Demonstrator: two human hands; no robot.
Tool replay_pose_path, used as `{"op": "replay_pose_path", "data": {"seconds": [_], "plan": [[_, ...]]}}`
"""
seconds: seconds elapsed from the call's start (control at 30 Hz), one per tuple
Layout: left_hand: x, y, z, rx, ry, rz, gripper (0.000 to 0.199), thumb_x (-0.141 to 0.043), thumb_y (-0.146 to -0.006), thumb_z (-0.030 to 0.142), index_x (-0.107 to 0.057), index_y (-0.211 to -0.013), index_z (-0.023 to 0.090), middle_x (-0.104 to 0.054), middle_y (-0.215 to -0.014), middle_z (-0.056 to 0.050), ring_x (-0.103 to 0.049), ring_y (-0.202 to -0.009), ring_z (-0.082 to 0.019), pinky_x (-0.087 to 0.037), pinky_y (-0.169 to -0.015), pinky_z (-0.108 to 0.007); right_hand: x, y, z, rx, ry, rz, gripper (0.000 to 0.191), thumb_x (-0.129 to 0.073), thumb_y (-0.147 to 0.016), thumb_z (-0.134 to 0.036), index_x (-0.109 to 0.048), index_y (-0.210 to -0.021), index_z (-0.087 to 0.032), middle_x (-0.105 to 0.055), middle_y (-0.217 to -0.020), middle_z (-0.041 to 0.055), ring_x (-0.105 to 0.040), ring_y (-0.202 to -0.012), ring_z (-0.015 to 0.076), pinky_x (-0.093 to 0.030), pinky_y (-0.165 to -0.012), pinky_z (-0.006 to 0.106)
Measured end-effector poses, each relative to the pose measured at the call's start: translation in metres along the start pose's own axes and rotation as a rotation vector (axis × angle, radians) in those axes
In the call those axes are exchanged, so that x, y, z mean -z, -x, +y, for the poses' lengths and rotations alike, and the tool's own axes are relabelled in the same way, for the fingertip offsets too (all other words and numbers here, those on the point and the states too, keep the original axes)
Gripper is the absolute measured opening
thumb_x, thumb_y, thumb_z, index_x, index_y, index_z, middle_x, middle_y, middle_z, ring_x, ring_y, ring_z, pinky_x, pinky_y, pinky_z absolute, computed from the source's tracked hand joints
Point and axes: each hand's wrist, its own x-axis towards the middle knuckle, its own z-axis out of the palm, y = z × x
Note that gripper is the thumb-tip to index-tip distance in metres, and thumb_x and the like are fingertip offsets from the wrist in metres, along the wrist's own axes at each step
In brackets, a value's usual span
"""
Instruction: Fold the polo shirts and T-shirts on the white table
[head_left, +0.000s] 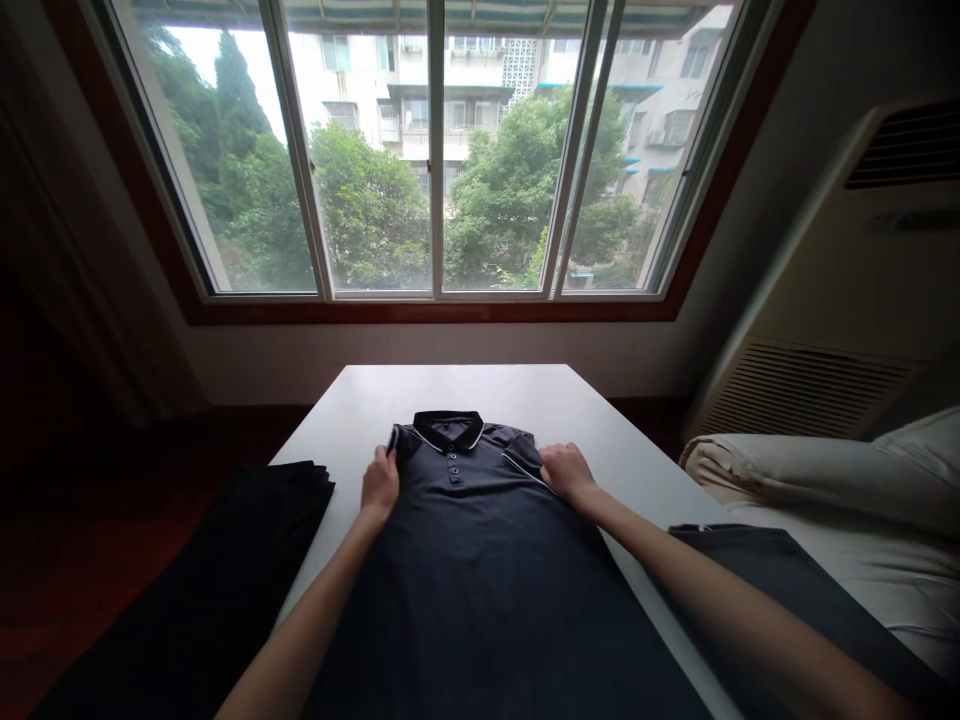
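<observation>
A dark navy polo shirt (480, 560) lies front side up on the white table (517, 385), its black, white-edged collar toward the window. My left hand (380, 484) is closed on the shirt's edge at the left shoulder and sleeve. On the other side, my right hand (568, 470) is closed on the right sleeve, which is folded inward over the chest with its white trim showing. Fingertips of both hands are partly hidden. The shirt's lower part runs out of view at the bottom.
Folded black clothing (187, 580) hangs over the table's left edge. A dark grey garment (757, 570) lies on the right. Beyond it stands a pale sofa (832, 480) beside a vented air conditioner (832, 290). A window (435, 160) faces me.
</observation>
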Motion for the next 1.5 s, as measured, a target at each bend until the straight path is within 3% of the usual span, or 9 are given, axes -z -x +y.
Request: {"op": "replay_pose_path", "data": {"seconds": [0.17,0.33,0.43,0.6,0.77,0.93,1.1,1.27,1.5], "plan": [[0.06,-0.035,-0.051,0.281,0.162,0.233,0.026,-0.037,-0.097,0.025,-0.048,-0.116,0.01,-0.063,-0.111,-0.02,-0.061,-0.108,-0.03,-0.047,-0.09,-0.04,0.011,0.012,0.015,0.022,0.005,0.042,0.024,-0.043,-0.091,-0.018,-0.066,-0.096,-0.012,-0.069,-0.099,0.0139,-0.06,-0.095,0.0242,-0.033,-0.086,0.033],[0.078,-0.03,-0.065,0.076,0.117,0.353,0.06,-0.039,-0.082,-0.002,-0.026,-0.14,0.008,-0.048,-0.136,-0.024,-0.048,-0.129,-0.028,-0.041,-0.105,-0.044,0.011,0.013,-0.019,0.218,0.028,0.04,0.032,-0.053,-0.087,-0.017,-0.059,-0.118,-0.011,-0.066,-0.104,0.0167,-0.06,-0.097,0.0288,-0.037,-0.085,0.035],[0.065,-0.018,-0.042,-0.146,-0.064,0.39,0.057,-0.037,-0.083,-0.002,-0.031,-0.14,0.005,-0.039,-0.145,-0.026,-0.036,-0.139,-0.028,-0.033,-0.112,-0.045,0.008,0.002,-0.039,0.181,0.002,-0.052,0.052,-0.055,-0.083,-0.006,-0.049,-0.134,-0.011,-0.067,-0.106,0.0173,-0.063,-0.097,0.0279,-0.039,-0.081,0.033],[0.021,-0.004,0.01,-0.392,-0.239,-0.023,0.041,-0.046,-0.088,0.012,-0.051,-0.129,0.012,-0.05,-0.142,-0.017,-0.043,-0.135,-0.026,-0.03,-0.114,-0.042,0.005,-0.01,-0.04,0.109,-0.026,-0.076,0.045,-0.043,-0.088,0.0,-0.05,-0.13,-0.014,-0.07,-0.102,0.0144,-0.066,-0.095,0.0221,-0.04,-0.078,0.028],[-0.039,0.001,0.028,-0.352,-0.333,-0.242,0.049,-0.049,-0.092,0.028,-0.048,-0.137,0.009,-0.043,-0.149,-0.019,-0.038,-0.139,-0.027,-0.028,-0.115,-0.041,0.009,0.0,-0.015,0.042,-0.035,-0.082,0.041,-0.045,-0.086,-0.005,-0.05,-0.125,-0.014,-0.07,-0.102,0.0145,-0.067,-0.092,0.0261,-0.042,-0.073,0.029],[-0.077,0.007,0.019,-0.291,-0.402,-0.191,0.051,-0.036,-0.097,0.036,-0.046,-0.142,0.013,-0.036,-0.154,-0.016,-0.029,-0.144,-0.027,-0.02,-0.118,-0.047,0.006,0.007,-0.014,0.114,-0.044,-0.078,0.03,-0.045,-0.092,-0.015,-0.053,-0.121,-0.02,-0.067,-0.108,0.0097,-0.063,-0.1,0.0231,-0.041,-0.083,0.028],[-0.078,0.009,0.015,-0.304,-0.399,-0.2,0.054,-0.034,-0.097,0.04,-0.045,-0.143,0.014,-0.034,-0.155,-0.014,-0.027,-0.145,-0.026,-0.018,-0.119,-0.047,-0.012,-0.009,-0.027,0.071,-0.053,-0.076,0.037,-0.043,-0.095,-0.02,-0.048,-0.132,-0.017,-0.063,-0.113,0.0153,-0.06,-0.105,0.0272,-0.043,-0.085,0.032],[-0.071,0.009,0.02,-0.287,-0.408,-0.224,0.054,-0.033,-0.098,0.041,-0.044,-0.144,0.015,-0.033,-0.156,-0.013,-0.026,-0.146,-0.024,-0.018,-0.119,-0.045,-0.024,-0.032,-0.025,-0.05,-0.13,-0.062,0.049,-0.035,-0.093,-0.008,-0.041,-0.14,-0.021,-0.066,-0.112,0.0137,-0.062,-0.101,0.0244,-0.044,-0.084,0.032],[-0.069,0.011,0.022,-0.286,-0.399,-0.222,0.055,-0.033,-0.097,0.04,-0.045,-0.144,0.014,-0.033,-0.156,-0.013,-0.026,-0.145,-0.025,-0.017,-0.119,-0.045,-0.023,-0.032,0.06,-0.543,-0.257,-0.026,0.058,-0.031,-0.09,-0.011,-0.026,-0.147,-0.01,-0.065,-0.117,0.0208,-0.066,-0.096,0.0263,-0.046,-0.072,0.032]]}}
